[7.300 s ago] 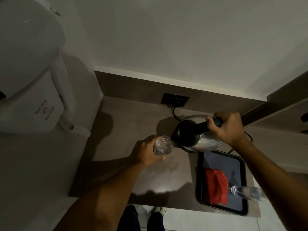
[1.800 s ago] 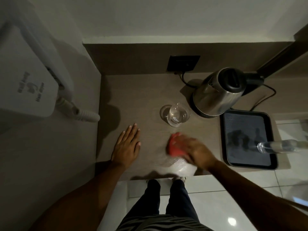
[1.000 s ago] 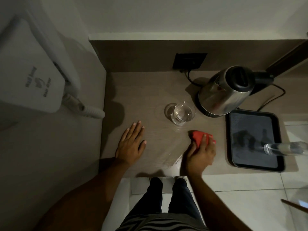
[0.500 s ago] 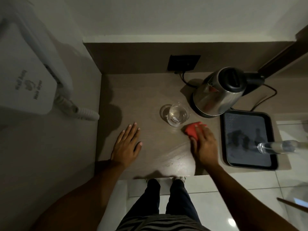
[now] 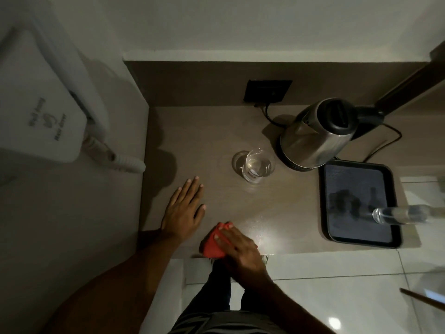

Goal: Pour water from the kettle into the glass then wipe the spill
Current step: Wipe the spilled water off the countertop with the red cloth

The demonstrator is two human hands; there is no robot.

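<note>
Cloth [image 5: 213, 245], red, is pressed flat under right hand [image 5: 237, 247] at bench [image 5: 216, 131] front edge; left hand [image 5: 184, 209] lies open, empty. Glass [image 5: 256, 166] filled beside kettle [image 5: 317, 136]. Overlapping strokes advised; remaining wetness possibly glare.

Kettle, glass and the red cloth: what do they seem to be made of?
The kettle looks like polished steel: its body mirrors the light, while the lid and handle look like matte black plastic. The glass is clear, probably glass; the counter shows through it. The red cloth under the right hand looks like soft matte fabric, bunched up; the weave is too dim to tell.
</note>
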